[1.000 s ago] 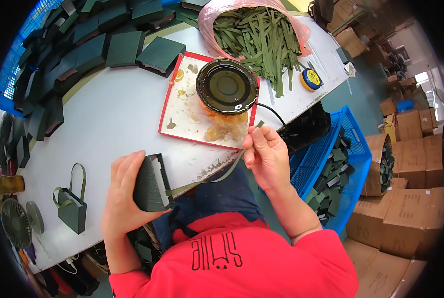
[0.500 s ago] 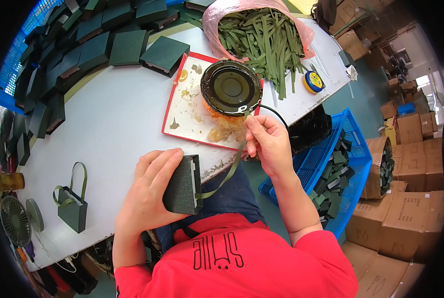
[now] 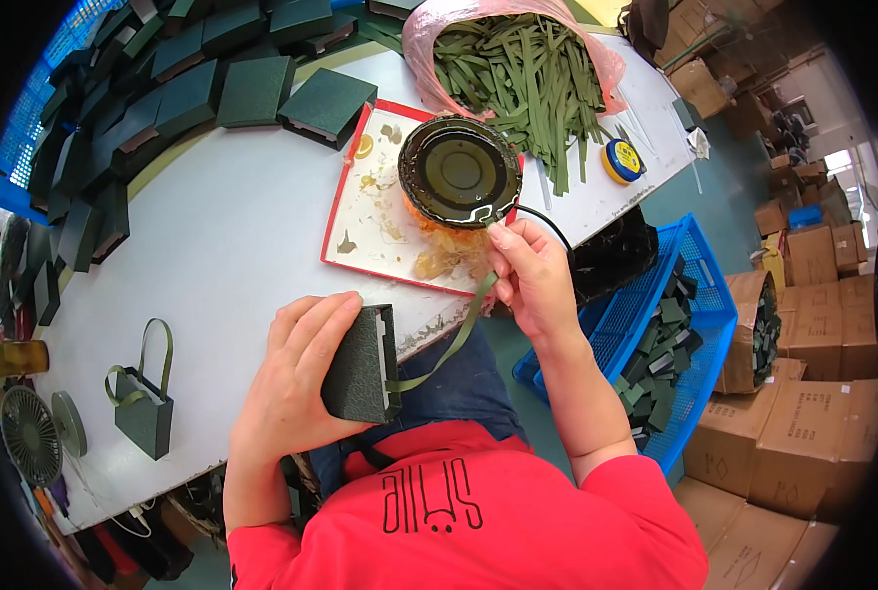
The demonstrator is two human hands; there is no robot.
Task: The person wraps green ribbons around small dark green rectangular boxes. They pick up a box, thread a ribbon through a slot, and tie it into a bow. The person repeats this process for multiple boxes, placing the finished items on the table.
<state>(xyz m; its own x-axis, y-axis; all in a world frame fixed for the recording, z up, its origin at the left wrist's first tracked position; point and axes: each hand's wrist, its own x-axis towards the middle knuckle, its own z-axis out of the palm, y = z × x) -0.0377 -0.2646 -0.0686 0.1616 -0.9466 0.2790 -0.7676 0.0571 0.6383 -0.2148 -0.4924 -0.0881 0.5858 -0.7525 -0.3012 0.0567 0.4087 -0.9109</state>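
My left hand [image 3: 296, 369] is wrapped round a small dark green box [image 3: 358, 366], held at the table's front edge. From the box's right side a green ribbon [image 3: 453, 344] runs up in a curve to my right hand [image 3: 532, 270]. There my thumb and fingers pinch it close to its upper end, which reaches the near rim of a round black pot [image 3: 461, 172]. Dark, glossy liquid fills the pot. Under it lies a white board with a red rim [image 3: 337, 221], smeared with amber drips. A finished-looking green box with ribbon loops [image 3: 146, 418] stands left of my left hand.
Dark green boxes [image 3: 254, 90] crowd the far left. A pink bag [image 3: 419, 54] spills green ribbons [image 3: 518, 79] behind the pot. A blue-and-yellow round tin [image 3: 620, 161] is at right. Beside the table stand a blue crate [image 3: 695, 393] and cartons [image 3: 803, 433]. Small fan [image 3: 31, 433] at left.
Almost nothing differs. My right hand has shifted very slightly, still pinching the ribbon at the pot's rim, while my left hand keeps the box in place.
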